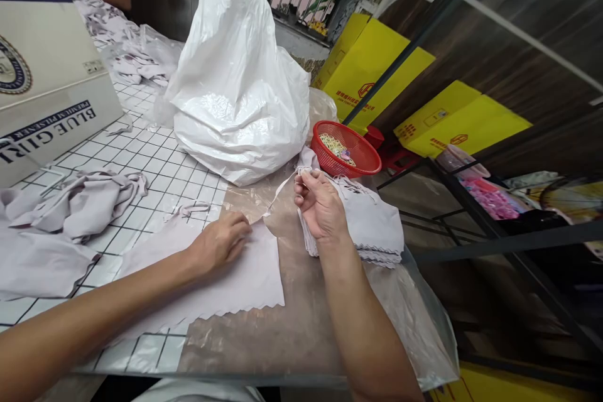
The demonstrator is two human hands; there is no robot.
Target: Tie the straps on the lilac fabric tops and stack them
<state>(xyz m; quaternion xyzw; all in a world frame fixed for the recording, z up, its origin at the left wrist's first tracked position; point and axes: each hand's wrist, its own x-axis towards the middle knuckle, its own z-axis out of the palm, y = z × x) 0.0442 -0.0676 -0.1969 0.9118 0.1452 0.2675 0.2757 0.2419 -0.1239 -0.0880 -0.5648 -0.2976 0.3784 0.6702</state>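
Under the left hand [219,242] | cloth [252,273] | pale lilac-grey | spread flat | wavy-edged

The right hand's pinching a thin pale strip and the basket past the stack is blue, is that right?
Not quite: the head view shows the basket is red. It does sit past the stack, and the right hand pinches the strip.

Flat piece [252,273] is smooth matt cloth; folded stack [377,217] looks the same. Carrier bag [235,100]: glossy, crinkled plastic. Basket [336,164]: perforated plastic. Carton [47,63]: smooth printed cardboard.
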